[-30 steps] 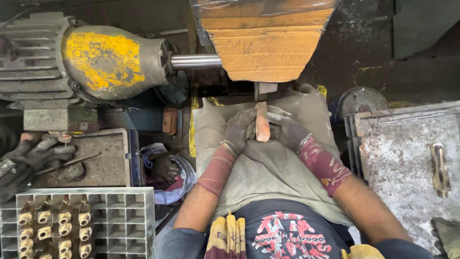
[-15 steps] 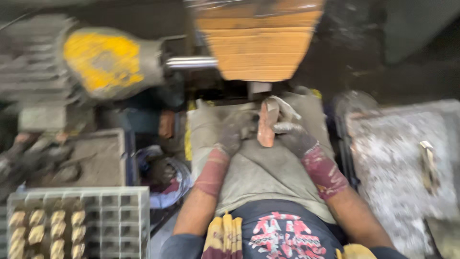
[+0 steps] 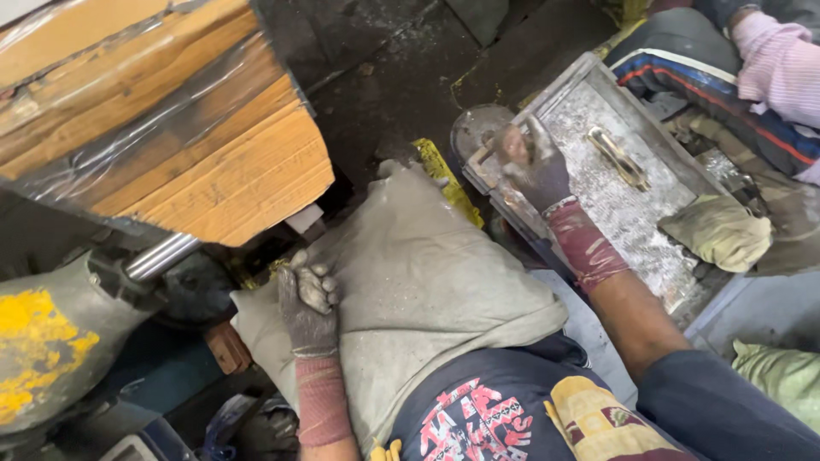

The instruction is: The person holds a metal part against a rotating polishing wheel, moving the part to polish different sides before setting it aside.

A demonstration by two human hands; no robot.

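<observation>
1 head camera looks steeply down, close over the lap cloth [image 3: 427, 256]; wood block [image 3: 171, 128] lies upper left of it, metal tray [image 3: 615, 196] right.

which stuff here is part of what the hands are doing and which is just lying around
In use:
- right hand, gloved, holding a small piece over the metal tray
- left hand, gloved, resting as a fist on the grey lap cloth
- buffing wheel on the yellow motor

Lying about:
- brass handle in the tray
- crumpled cloth
- another person's striped sleeve
</observation>
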